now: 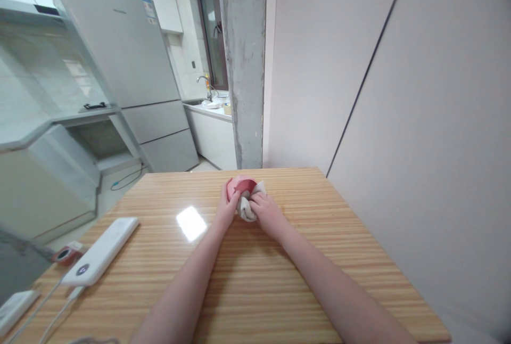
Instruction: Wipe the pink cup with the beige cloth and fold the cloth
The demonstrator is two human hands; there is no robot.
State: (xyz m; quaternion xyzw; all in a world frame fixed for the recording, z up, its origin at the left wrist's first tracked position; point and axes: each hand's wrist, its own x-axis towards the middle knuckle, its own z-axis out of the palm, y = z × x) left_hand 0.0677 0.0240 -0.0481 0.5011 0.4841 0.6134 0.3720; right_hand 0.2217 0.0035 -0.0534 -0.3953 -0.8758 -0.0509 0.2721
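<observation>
A small pink bowl (240, 181) is tilted on its side near the far edge of the wooden table, its opening turned partly toward me. My left hand (227, 203) grips the bowl from the left, with the thumb near its rim. A whitish cloth (247, 211) lies bunched at the bowl's opening, and part of it sticks up on the right. My right hand (265, 211) is closed on the cloth and presses it against the bowl. The right fingertips are partly hidden in the folds.
On the table (311, 269), a white power bank (101, 251) with cables lies at the left. Beside it are a reddish roll-like object (67, 255) and a white power strip (16, 309). Past the table stand a grey pillar (247, 67), a fridge (120, 56) and a sink counter (211, 131).
</observation>
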